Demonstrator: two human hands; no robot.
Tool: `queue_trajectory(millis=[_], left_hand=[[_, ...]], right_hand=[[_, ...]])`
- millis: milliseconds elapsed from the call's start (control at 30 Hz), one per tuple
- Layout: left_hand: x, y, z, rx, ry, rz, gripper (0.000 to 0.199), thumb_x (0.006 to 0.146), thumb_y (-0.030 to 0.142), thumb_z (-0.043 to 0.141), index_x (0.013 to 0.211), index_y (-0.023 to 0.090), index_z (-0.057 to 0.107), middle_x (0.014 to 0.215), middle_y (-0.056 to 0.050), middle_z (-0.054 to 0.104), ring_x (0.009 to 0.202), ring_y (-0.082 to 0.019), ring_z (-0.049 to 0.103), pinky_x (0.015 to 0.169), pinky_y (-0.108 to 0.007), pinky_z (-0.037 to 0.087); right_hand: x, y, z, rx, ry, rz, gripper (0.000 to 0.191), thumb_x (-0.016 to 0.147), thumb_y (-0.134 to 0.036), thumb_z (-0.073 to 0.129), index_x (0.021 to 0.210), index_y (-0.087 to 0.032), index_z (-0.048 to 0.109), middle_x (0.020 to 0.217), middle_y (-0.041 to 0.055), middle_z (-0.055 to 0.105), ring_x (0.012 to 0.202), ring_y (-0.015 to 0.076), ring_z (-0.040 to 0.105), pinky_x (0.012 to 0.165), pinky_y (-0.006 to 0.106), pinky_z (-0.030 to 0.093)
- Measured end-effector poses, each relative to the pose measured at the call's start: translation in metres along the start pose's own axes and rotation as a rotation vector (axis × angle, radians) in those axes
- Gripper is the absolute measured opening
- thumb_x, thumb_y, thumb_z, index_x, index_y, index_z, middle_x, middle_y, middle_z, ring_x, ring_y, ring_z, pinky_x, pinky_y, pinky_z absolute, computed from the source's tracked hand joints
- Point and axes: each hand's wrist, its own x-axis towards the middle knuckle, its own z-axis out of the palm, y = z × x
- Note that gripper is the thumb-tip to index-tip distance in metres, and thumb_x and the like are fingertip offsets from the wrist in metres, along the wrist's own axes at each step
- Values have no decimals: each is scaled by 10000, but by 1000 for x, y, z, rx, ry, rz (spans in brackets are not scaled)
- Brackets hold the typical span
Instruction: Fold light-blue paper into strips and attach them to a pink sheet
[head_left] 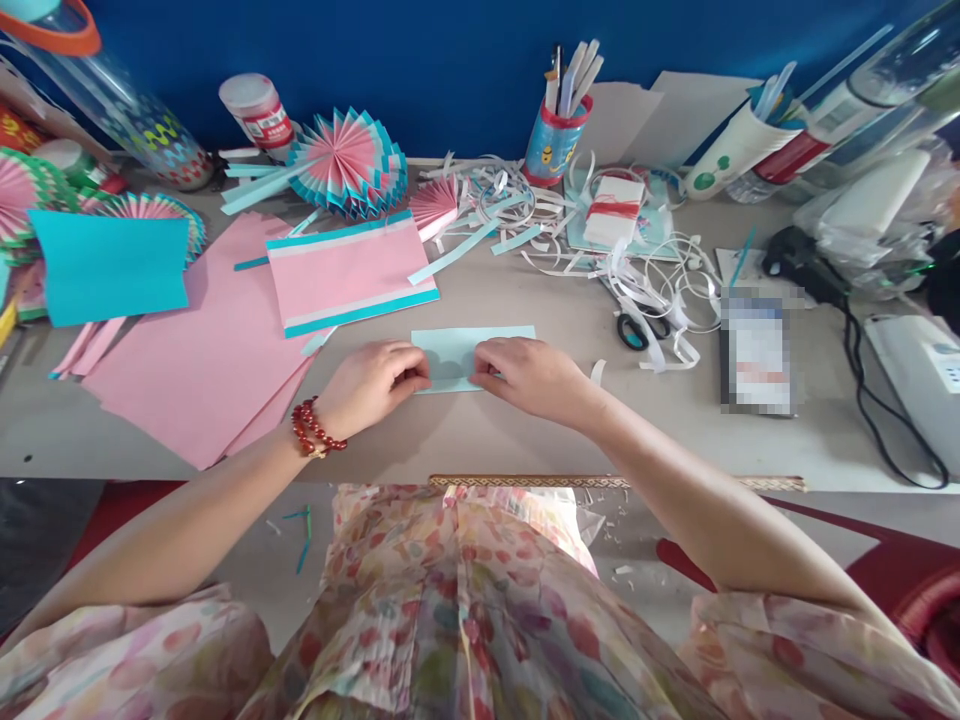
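A small pale blue sheet of paper [450, 352] lies on the grey table in front of me, its long side running left to right. My left hand [379, 378], with a red bead bracelet at the wrist, pinches its lower left corner between curled fingers and thumb. Toward the sheet's right end, my right hand [532, 378] is closed on the lower edge, covering that corner. Behind my left hand lies a pink sheet with blue and white bands [349, 275]. Large pink sheets [202, 350] are spread out farther left.
Pleated paper rosettes [349, 160], a pen cup [555, 140] and paper strips [517, 205] line the back. Black-handled scissors [634, 331] lie to the right among white strips, near a phone [759, 355]. A patterned strip [517, 481] runs along the front edge.
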Motion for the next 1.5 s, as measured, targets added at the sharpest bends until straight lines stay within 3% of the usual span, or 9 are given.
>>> queue_trajectory(millis=[333,700,933,1500], left_hand=[[-1,-2,3,44,16,78,178,949,287,510,827,193,599,770,-18,608,758,-187,566,675,-280,375],[-1,-4,4,60,-7,72,220,973,327,479,847,199,608,823,-32,637,809,-198,588,725,-300,397],[-1,-2,3,63,-1,71,228,973,330,471,843,202,607,812,-33,633,802,-199,582,708,-300,392],[2,-1,0,57,-15,52,186,956,291,506,829,200,607,780,-20,619,770,-186,588,666,-283,386]], right_hand=[[0,4,5,-22,24,-32,171,950,-315,521,848,-202,597,882,31,671,771,164,566,635,260,292],[-6,9,-7,34,-18,47,162,936,-317,543,842,-212,624,885,12,692,778,154,586,620,242,309],[-8,15,-3,24,-4,-15,157,927,-299,553,822,-203,619,858,23,670,769,157,566,655,244,320],[-8,11,-4,7,-6,-9,168,939,-277,526,818,-198,612,846,33,662,748,162,563,642,258,310]])
